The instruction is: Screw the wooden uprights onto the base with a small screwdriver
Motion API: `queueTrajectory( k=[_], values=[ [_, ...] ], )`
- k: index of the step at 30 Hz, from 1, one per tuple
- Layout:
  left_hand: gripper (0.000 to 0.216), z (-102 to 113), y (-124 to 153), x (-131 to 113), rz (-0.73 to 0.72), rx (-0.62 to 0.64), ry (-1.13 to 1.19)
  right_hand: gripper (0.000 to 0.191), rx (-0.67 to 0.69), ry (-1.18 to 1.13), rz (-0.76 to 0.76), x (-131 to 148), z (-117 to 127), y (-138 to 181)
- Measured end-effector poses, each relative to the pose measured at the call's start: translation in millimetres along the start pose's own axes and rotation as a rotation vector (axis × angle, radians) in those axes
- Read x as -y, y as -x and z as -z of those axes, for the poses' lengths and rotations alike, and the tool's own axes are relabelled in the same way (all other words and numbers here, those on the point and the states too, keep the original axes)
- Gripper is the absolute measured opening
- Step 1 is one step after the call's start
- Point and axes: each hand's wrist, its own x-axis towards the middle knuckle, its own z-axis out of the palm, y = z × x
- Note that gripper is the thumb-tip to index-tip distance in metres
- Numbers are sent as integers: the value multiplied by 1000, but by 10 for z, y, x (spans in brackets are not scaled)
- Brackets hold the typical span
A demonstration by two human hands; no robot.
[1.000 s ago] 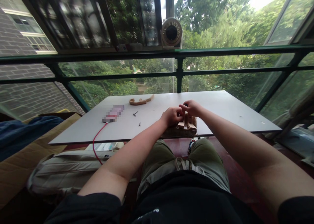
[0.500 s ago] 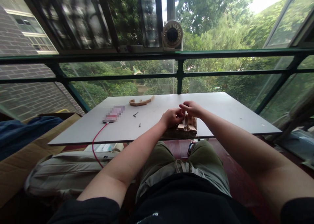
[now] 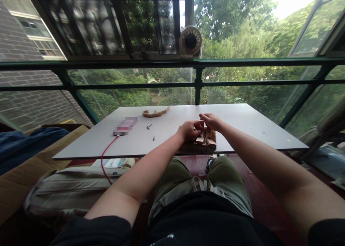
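Observation:
At the table's near edge lies a rough, dark brown wooden block (image 3: 201,147) with pale wooden pieces (image 3: 210,142) on top, a narrow gap between them. My left hand (image 3: 190,131) is closed at the left pale piece, its fingers curled over the far end. Just beyond the gap, my right hand (image 3: 212,121) has thumb and fingers pressed together. A small pale edge shows between the two hands, and the fingers hide most of it. What the right fingertips pinch is too small to make out.
On the white table (image 3: 237,131) lie a curved wooden piece (image 3: 155,114), several small screws (image 3: 149,126), and a blurred-out phone (image 3: 125,125) with a red cable (image 3: 104,159). A green railing (image 3: 134,85) runs behind. A bag (image 3: 70,188) and a cardboard box (image 3: 35,156) stand at the left.
My right hand has shifted slightly right, leaving a little more gap between the hands, where a small pale edge now shows. My left hand stays at the wooden piece.

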Motion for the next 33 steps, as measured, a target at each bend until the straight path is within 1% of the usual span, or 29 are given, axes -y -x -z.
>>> queueTrajectory(
  k=[2, 7, 16, 20, 22, 25, 27, 29, 30, 33],
  values=[
    [10, 3, -3, -5, 8, 8, 5, 61, 14, -20, -3, 5, -3, 5],
    [12, 13, -4, -24, 7, 22, 11, 64, 43, -41, 42, 9, -8, 2],
    [12, 16, 7, -17, 33, 25, 23, 60, 17, -40, 50, 15, 0, -7],
    [11, 42, 34, -5, 16, 17, 66, 49, -46, -46, 91, 79, 34, 9],
    [11, 51, 46, 0, 6, 5, 69, 35, -92, -64, 135, 113, 71, 2],
    [12, 46, 56, 6, 24, -21, 50, 8, -226, -106, 190, 195, 153, -17],
    [15, 32, 62, 10, 46, -45, 36, 6, -296, -193, 190, 296, 216, -13],
    [19, 16, 71, 13, 71, -71, 23, 9, -276, -323, 224, 429, 279, 17],
    [21, 11, 76, 14, 82, -83, 18, 9, -250, -351, 239, 499, 308, 39],
    [23, 9, 91, 16, 86, -103, 11, 9, -171, -267, 295, 657, 378, 103]
  ],
)
